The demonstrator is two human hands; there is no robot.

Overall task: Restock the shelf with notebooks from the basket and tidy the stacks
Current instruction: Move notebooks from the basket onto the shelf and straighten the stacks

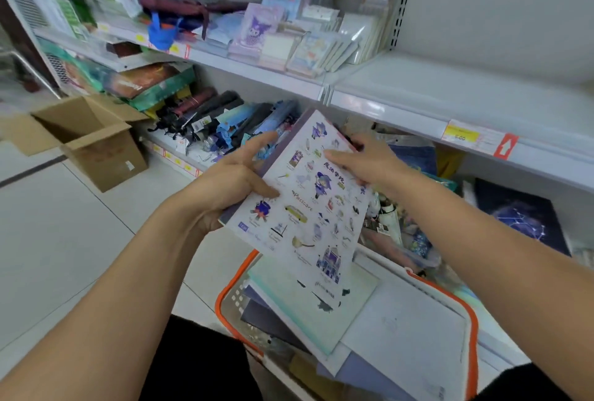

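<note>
I hold a white notebook point(308, 207) printed with small purple cartoon figures, tilted in the air above the basket. My left hand point(231, 182) grips its left edge, thumb on the cover. My right hand point(363, 159) holds its upper right edge, fingers curled over the top. Below, a white basket with an orange rim point(472, 320) contains several notebooks, a pale green one point(315, 301) on top. The white shelf point(418, 92) runs across in front of me, with stacks of small notebooks point(289, 40) on its left part.
An open cardboard box point(96, 140) stands on the tiled floor at the left. Folded umbrellas point(212, 117) lie on the lower shelf. A dark blue constellation notebook point(520, 217) sits on the lower shelf at the right. A yellow price tag point(459, 135) marks the shelf edge.
</note>
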